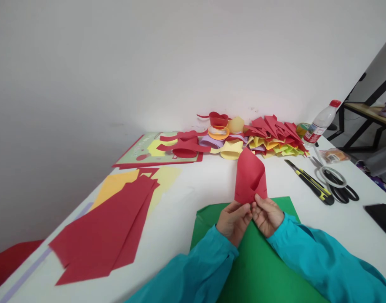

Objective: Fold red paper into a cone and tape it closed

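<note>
A curled piece of red paper [250, 170] is held up in both my hands, above the near edge of a green sheet [259, 269]. My left hand [235, 221] pinches its lower edge from the left, thumb and fingers together. On the other side my right hand [267, 213] grips the same edge, with the thumb on the near face. The fingertips of the two hands almost meet at the bottom of the paper. A pointed flap stands at its top, and the right side folds inward.
Flat red sheets [107, 227] lie at left. Rolled paper shapes [188, 145] and a folded-paper pile [271, 134] line the wall. Right of my hands are a utility knife [311, 183], scissors [341, 189], a tape roll [333, 176], a bottle [320, 124] and a black phone-like object [382, 219].
</note>
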`<action>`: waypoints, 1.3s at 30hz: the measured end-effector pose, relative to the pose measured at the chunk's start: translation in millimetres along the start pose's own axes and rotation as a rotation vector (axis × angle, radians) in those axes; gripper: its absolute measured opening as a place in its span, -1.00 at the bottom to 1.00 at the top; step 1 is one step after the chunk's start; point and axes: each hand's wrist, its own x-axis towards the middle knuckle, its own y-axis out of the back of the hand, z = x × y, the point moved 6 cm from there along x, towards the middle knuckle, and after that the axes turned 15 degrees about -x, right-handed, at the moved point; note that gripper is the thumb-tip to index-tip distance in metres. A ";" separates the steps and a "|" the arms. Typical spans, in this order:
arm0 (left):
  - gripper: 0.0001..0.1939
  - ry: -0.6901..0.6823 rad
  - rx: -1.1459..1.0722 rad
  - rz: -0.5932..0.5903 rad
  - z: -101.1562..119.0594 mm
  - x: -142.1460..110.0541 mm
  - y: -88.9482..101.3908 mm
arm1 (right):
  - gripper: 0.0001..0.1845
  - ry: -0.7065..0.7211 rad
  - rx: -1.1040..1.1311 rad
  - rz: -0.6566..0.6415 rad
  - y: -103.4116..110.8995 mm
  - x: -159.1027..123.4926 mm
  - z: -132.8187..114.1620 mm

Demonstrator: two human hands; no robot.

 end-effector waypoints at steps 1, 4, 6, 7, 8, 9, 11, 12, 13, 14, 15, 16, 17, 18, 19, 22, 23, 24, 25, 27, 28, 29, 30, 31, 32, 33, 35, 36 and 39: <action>-0.75 -0.015 0.030 -0.026 -0.2 -0.2 -0.9 | -0.62 0.005 -0.024 -0.024 -0.9 0.3 0.5; -0.73 -0.059 0.078 -0.018 0.4 -0.1 -0.3 | -0.61 0.020 -0.070 -0.057 -0.5 1.9 2.3; -0.72 -0.083 0.095 0.002 1.4 0.2 0.2 | -0.62 0.026 -0.080 -0.060 0.5 2.8 3.3; -0.71 -0.096 0.104 0.006 2.1 0.4 0.1 | -0.63 0.028 -0.082 -0.060 0.6 3.0 3.6; -0.70 -0.111 0.115 0.009 3.0 0.6 0.0 | -0.63 0.029 -0.083 -0.058 0.6 2.9 3.9; -0.69 -0.126 0.127 0.011 4.1 0.9 -0.2 | -0.63 0.027 -0.085 -0.053 0.4 2.6 4.1; -0.67 -0.152 0.139 0.015 7.2 1.8 -0.2 | -0.61 0.016 -0.102 -0.028 0.3 1.6 4.9; -0.67 -0.164 0.144 0.017 9.4 2.5 -0.1 | -0.60 0.008 -0.124 -0.012 0.5 1.0 5.4; -0.67 -0.182 0.152 0.020 12.6 3.3 0.0 | -0.59 0.002 -0.162 0.004 1.1 0.1 5.6; -0.68 -0.202 0.163 0.021 16.4 4.2 -0.1 | -0.59 0.008 -0.223 0.022 2.1 -0.9 5.0; -0.68 -0.225 0.171 0.023 20.8 5.0 0.0 | -0.58 0.038 -0.309 0.047 3.7 -2.2 2.3; -0.68 -0.250 0.183 0.024 25.5 5.6 0.0 | -0.57 0.108 -0.421 0.078 5.4 -4.2 -3.4; -0.68 -0.279 0.204 0.020 30.2 5.9 -0.3 | -0.57 0.226 -0.555 0.112 6.2 -7.4 -12.5; -0.69 -0.308 0.233 0.012 34.4 5.9 -0.8 | -0.58 0.392 -0.705 0.142 4.7 -12.6 -24.3; -0.69 -0.332 0.270 -0.001 37.6 5.6 -1.7 | -0.63 0.599 -0.859 0.167 0.6 -20.4 -37.1; -0.71 -0.383 0.428 -0.067 41.0 2.9 -5.9 | -0.90 1.211 -1.230 0.168 -18.2 -49.7 -59.7; -0.72 -0.389 0.479 -0.093 40.2 1.7 -7.5 | -0.97 1.351 -1.313 0.162 -22.3 -56.4 -61.3; -0.73 -0.396 0.530 -0.118 39.3 0.4 -9.1 | -0.94 1.450 -1.379 0.162 -24.7 -60.6 -61.6; -0.75 -0.403 0.581 -0.141 38.4 -0.9 -10.6 | -0.91 1.515 -1.437 0.164 -25.8 -62.6 -60.9; -0.79 -0.421 0.665 -0.178 37.5 -3.0 -12.9 | -0.87 1.586 -1.529 0.167 -26.3 -63.0 -57.8; -0.80 -0.428 0.694 -0.188 37.5 -3.6 -13.4 | -0.86 1.604 -1.559 0.170 -26.0 -62.5 -56.4; -0.81 -0.433 0.718 -0.195 37.7 -3.9 -13.5 | -0.86 1.615 -1.579 0.169 -25.6 -61.8 -55.0; -0.83 -0.436 0.739 -0.201 37.9 -3.9 -13.4 | -0.86 1.619 -1.590 0.164 -25.4 -61.1 -54.0; -0.85 -0.441 0.757 -0.210 38.1 -3.9 -13.4 | -0.86 1.613 -1.591 0.156 -25.1 -60.3 -53.4; -0.87 -0.457 0.770 -0.221 38.7 -4.2 -13.5 | -0.87 1.599 -1.584 0.146 -24.9 -59.3 -53.2; -0.88 -0.477 0.783 -0.236 39.4 -4.7 -14.1 | -0.88 1.580 -1.572 0.132 -24.9 -58.2 -53.3; -0.90 -0.526 0.807 -0.272 40.8 -6.5 -16.3 | -0.91 1.532 -1.539 0.102 -24.7 -55.5 -54.0; -0.90 -0.549 0.820 -0.285 41.5 -7.7 -17.6 | -0.93 1.506 -1.523 0.085 -24.7 -54.0 -54.4; -0.92 -0.573 0.878 -0.314 42.2 -11.2 -22.1 | -0.95 1.445 -1.493 0.019 -24.9 -50.2 -55.1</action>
